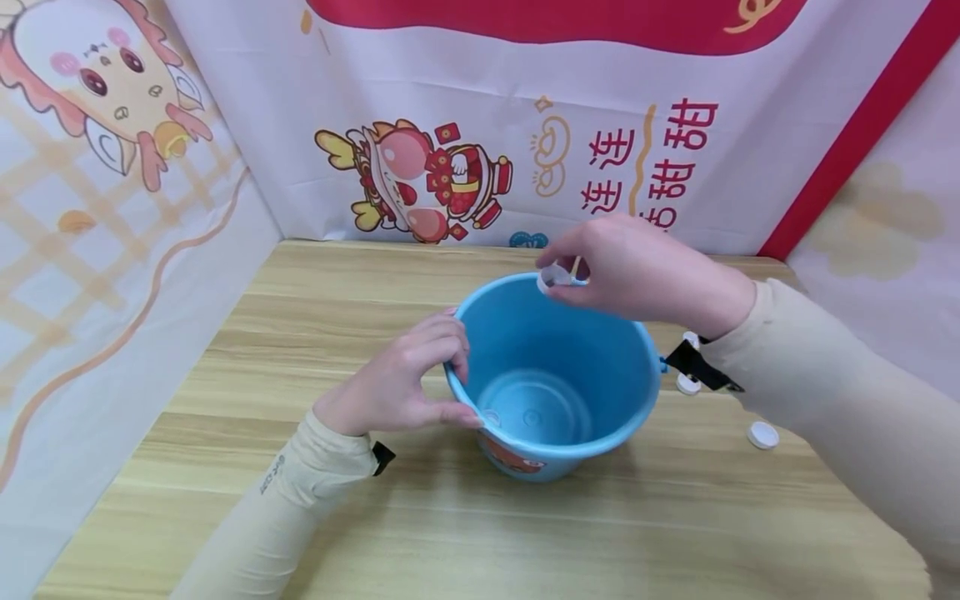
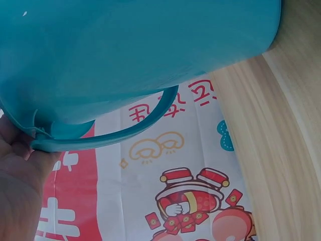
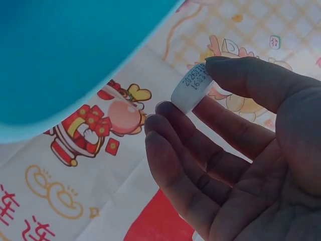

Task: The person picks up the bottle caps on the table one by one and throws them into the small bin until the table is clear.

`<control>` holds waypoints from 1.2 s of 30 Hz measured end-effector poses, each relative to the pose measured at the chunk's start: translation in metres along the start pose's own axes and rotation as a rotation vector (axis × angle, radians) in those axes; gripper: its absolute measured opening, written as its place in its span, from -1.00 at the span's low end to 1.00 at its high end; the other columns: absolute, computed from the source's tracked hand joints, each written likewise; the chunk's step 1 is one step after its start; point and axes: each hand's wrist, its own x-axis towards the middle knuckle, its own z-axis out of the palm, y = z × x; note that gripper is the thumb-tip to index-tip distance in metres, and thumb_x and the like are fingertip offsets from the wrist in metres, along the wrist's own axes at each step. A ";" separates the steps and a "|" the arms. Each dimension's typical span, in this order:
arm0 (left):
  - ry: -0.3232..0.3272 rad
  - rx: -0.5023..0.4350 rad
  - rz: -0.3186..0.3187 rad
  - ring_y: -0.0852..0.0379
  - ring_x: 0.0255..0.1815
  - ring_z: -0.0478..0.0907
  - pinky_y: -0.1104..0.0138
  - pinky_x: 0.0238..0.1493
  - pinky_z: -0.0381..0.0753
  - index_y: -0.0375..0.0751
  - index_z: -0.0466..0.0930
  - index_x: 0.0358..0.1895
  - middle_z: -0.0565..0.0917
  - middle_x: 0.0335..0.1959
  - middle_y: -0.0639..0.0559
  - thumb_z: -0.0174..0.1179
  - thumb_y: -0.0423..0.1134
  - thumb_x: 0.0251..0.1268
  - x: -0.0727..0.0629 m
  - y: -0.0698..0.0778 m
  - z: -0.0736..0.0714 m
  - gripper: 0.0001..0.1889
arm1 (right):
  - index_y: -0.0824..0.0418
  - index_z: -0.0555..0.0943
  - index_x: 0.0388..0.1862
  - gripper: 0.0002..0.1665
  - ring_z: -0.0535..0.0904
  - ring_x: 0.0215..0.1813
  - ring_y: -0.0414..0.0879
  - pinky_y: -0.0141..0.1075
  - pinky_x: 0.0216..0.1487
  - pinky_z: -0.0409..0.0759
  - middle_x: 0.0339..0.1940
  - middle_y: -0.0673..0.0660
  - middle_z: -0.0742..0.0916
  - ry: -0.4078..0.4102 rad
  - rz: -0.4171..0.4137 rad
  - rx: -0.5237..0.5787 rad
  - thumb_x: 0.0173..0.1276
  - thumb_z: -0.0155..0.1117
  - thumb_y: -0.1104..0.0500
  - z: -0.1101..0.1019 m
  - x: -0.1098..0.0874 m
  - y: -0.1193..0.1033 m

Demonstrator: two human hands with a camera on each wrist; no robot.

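A light blue plastic bucket [image 1: 555,350] stands on the wooden table, its mouth facing up toward the head camera. My left hand [image 1: 408,375] grips the bucket's left rim, fingers over the inside and thumb along the near edge. In the left wrist view, that hand [image 2: 22,173] is beside the blue handle [image 2: 115,136] where it joins the bucket. Over the bucket's far rim, my right hand [image 1: 630,267] pinches a small white bottle cap [image 1: 553,277]. The right wrist view shows printed digits on the cap's side [image 3: 193,88], between thumb and fingers.
To the right of the bucket lie more white caps: one [image 1: 762,434] near the right edge, another [image 1: 687,384] closer in, and a third [image 1: 690,339] partly behind the right wrist. A printed cloth backdrop [image 1: 450,75] hangs behind the wooden table [image 1: 300,292].
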 end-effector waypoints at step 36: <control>-0.016 0.009 -0.011 0.16 0.00 0.45 0.01 0.48 0.14 -0.07 0.49 -0.29 0.57 -0.20 0.11 0.29 0.31 0.09 0.001 0.001 0.001 -0.49 | 0.10 0.67 0.16 -0.46 0.66 -0.18 -0.07 -0.20 -0.14 0.70 -0.15 0.07 0.74 -0.219 -0.059 -0.059 0.21 0.51 0.00 0.019 0.020 -0.020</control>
